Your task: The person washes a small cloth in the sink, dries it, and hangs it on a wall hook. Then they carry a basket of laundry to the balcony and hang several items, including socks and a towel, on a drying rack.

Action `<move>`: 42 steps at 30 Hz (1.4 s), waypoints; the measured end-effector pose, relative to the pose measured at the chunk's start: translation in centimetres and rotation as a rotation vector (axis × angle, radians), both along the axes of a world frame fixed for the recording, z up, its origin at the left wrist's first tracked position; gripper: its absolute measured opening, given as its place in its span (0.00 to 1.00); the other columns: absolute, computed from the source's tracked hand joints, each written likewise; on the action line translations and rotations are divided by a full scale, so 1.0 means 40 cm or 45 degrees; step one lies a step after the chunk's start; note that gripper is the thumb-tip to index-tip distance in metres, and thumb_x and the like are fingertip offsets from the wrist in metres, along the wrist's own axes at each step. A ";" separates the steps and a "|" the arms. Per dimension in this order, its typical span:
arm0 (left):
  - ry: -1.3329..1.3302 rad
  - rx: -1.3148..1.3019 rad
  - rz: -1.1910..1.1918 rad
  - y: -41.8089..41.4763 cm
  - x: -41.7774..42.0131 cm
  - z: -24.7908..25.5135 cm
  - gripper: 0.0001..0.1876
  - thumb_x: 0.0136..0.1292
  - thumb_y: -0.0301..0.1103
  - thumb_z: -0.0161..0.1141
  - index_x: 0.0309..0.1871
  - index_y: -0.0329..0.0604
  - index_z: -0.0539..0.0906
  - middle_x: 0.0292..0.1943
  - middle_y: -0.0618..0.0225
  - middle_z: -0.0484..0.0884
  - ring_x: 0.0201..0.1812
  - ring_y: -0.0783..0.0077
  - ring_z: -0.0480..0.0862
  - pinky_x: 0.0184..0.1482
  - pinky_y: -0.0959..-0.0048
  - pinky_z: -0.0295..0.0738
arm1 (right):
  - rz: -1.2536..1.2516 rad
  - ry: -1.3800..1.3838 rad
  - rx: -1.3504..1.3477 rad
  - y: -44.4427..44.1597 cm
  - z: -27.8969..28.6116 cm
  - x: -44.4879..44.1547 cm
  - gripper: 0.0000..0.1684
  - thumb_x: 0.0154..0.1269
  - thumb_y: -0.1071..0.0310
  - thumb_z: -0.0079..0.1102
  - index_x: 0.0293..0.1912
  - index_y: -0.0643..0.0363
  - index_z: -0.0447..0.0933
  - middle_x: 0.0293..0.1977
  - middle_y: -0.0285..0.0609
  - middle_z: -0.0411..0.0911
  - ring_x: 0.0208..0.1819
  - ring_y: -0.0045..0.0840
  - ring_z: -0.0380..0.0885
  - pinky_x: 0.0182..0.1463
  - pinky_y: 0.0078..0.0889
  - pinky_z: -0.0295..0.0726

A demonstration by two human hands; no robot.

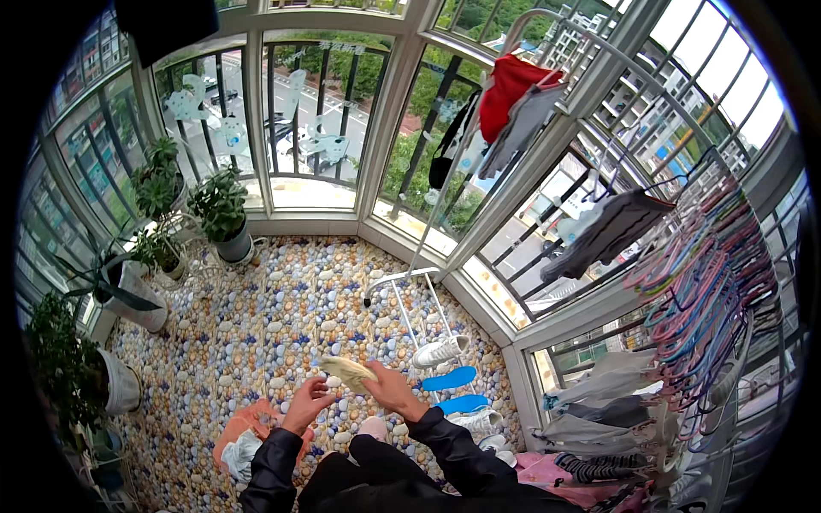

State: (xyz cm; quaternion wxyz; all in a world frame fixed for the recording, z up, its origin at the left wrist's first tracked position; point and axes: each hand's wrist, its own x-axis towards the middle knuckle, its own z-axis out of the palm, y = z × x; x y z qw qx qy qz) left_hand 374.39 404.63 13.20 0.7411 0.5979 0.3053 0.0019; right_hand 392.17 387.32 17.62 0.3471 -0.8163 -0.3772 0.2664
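Observation:
My right hand [390,388] grips the near end of a flat, pale yellowish thing [348,373], which looks like a shoe insole, held out over the pebble-patterned floor. Just left of it, my left hand [309,404] is empty with its fingers curled and apart. To the right, a white shoe [441,351], two blue insoles [450,379] and another white shoe [478,420] rest on the low bars of a white drying rack [410,274]. On the floor beside my left forearm lie an orange plastic bag [247,420] and a pale crumpled cloth or bag [241,454].
Potted plants [232,240] line the windows at the left. Many coloured hangers [696,308] crowd the rack's right end, with socks [603,467] and other laundry below. A red garment [513,93] and a dark grey garment [606,231] hang from the top bar.

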 end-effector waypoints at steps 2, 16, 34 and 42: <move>-0.098 0.242 -0.277 -0.039 0.126 0.091 0.42 0.57 0.42 0.74 0.72 0.38 0.65 0.63 0.55 0.74 0.64 0.58 0.75 0.62 0.60 0.74 | -0.048 0.212 0.161 -0.010 0.034 0.072 0.26 0.68 0.60 0.58 0.60 0.63 0.72 0.47 0.53 0.81 0.49 0.38 0.82 0.52 0.36 0.78; -0.295 0.766 -0.888 0.038 0.510 0.127 0.16 0.68 0.25 0.54 0.58 0.37 0.80 0.46 0.56 0.85 0.48 0.62 0.85 0.51 0.65 0.77 | -0.324 0.076 0.076 -0.123 0.192 0.253 0.20 0.73 0.61 0.55 0.57 0.63 0.77 0.55 0.49 0.72 0.56 0.38 0.72 0.61 0.33 0.70; -0.647 0.518 -1.548 0.356 0.866 0.302 0.36 0.57 0.50 0.74 0.66 0.49 0.74 0.53 0.58 0.74 0.57 0.60 0.75 0.59 0.62 0.72 | -1.020 -0.451 0.308 0.188 0.381 0.198 0.15 0.65 0.70 0.63 0.51 0.62 0.79 0.40 0.45 0.73 0.43 0.40 0.76 0.47 0.36 0.75; -0.461 -0.206 -1.811 0.213 0.835 0.308 0.17 0.67 0.33 0.65 0.55 0.35 0.79 0.42 0.67 0.85 0.44 0.78 0.82 0.50 0.76 0.77 | -1.158 -0.202 0.621 0.133 0.421 0.137 0.13 0.67 0.72 0.62 0.51 0.62 0.79 0.39 0.37 0.72 0.42 0.23 0.74 0.47 0.26 0.72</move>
